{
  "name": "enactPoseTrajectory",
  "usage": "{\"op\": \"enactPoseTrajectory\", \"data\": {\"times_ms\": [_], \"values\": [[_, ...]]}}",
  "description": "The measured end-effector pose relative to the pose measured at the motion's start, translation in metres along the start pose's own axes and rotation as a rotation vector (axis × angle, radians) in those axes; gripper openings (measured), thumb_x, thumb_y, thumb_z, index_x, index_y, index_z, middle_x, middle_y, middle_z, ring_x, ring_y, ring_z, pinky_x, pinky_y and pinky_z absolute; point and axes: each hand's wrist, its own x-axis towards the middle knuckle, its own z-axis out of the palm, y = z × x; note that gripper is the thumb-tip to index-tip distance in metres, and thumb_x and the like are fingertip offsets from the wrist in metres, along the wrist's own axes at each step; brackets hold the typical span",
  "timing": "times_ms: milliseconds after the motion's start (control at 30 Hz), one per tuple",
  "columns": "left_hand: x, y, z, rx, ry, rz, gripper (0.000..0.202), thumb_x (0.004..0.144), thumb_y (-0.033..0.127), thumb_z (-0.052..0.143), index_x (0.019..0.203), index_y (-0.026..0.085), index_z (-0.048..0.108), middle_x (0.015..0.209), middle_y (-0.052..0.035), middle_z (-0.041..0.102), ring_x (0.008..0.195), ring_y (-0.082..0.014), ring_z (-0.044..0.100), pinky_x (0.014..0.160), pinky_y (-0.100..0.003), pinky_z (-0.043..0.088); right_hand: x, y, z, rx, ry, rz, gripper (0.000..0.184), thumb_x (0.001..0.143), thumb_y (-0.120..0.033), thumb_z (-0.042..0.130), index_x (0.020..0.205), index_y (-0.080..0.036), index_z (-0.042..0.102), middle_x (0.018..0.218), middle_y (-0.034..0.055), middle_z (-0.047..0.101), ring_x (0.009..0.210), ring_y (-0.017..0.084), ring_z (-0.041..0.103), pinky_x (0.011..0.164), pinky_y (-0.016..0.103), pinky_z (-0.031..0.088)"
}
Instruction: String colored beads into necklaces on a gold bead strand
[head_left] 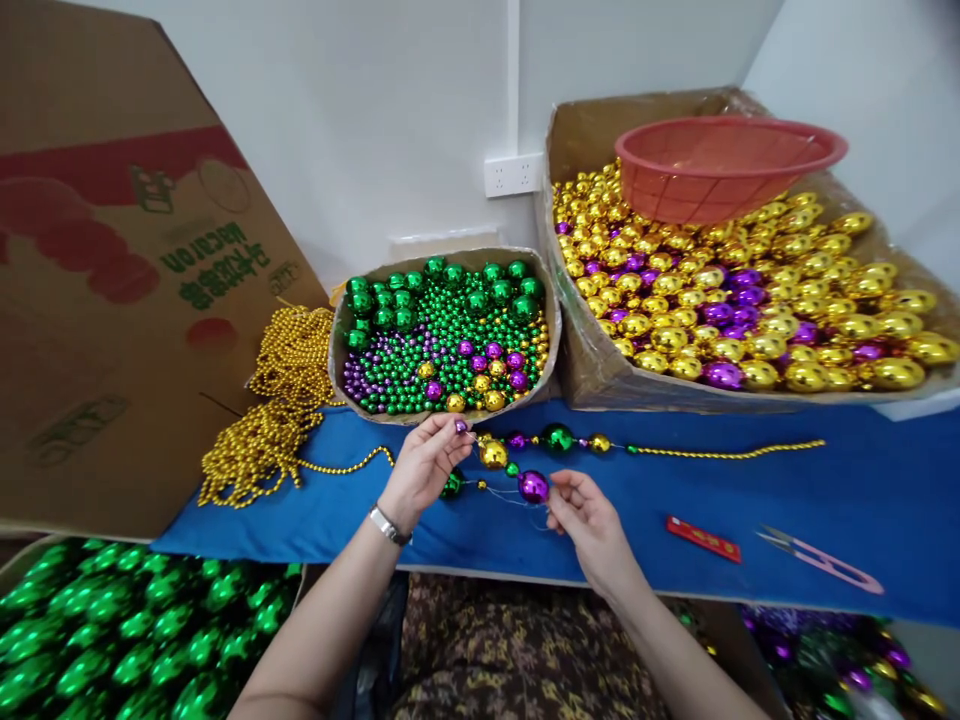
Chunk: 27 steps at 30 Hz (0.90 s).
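Observation:
My left hand (427, 465), wearing a metal-banded watch (390, 525), pinches a small purple bead (460, 427) between thumb and fingertips. My right hand (592, 525) is closed at the thumb and forefinger on a clear thread, right beside a large purple bead (533, 487). Between the hands hang a gold bead (493, 453) and a small green bead (512, 469). Behind them a strung row with a large green bead (557, 438) lies on the blue cloth, ending in a gold bead chain (727, 452). Another green bead (452, 484) is partly hidden by my left hand.
A bin (556, 345) of green, purple and gold beads stands at the back. Beside it, a large carton (600, 385) holds gold beads and a red basket (735, 170). Gold chains (262, 450) pile up left. Pink thread snips (825, 562) and a red packet (703, 540) lie right.

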Motion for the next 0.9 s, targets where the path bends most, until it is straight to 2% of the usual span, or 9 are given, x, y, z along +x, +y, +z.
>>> {"op": "enactPoseTrajectory", "data": {"times_ms": [633,767,900], "values": [[-0.004,-0.003,-0.004,0.003,-0.040,-0.025,0.022,0.075,0.025,0.071,0.093,0.014,0.065,0.090,-0.0064,0.070,0.073,-0.0120,0.067,0.067,-0.023,0.055,0.001,-0.001,0.000,-0.016,-0.008,0.007,0.037,0.071,-0.046,0.072,0.093,-0.020,0.056,0.071,-0.0016,0.056,0.053,0.009,0.052,0.050,0.023,0.041],[-0.005,-0.003,-0.006,0.117,-0.059,0.020,0.026,0.075,0.031,0.070,0.094,0.013,0.065,0.088,-0.0074,0.070,0.072,-0.0128,0.066,0.066,-0.024,0.054,0.003,0.003,-0.003,-0.064,-0.015,-0.012,0.035,0.073,-0.046,0.070,0.093,-0.021,0.057,0.072,-0.0013,0.057,0.055,0.010,0.054,0.052,0.024,0.044],[-0.004,-0.013,-0.008,0.355,-0.030,0.157,0.029,0.076,0.034,0.069,0.098,0.016,0.063,0.078,-0.0033,0.069,0.065,-0.0117,0.063,0.063,-0.023,0.051,0.011,0.019,-0.008,-0.166,-0.013,-0.060,0.034,0.072,-0.045,0.070,0.093,-0.021,0.058,0.075,0.0014,0.061,0.066,0.015,0.060,0.062,0.028,0.050]]}}
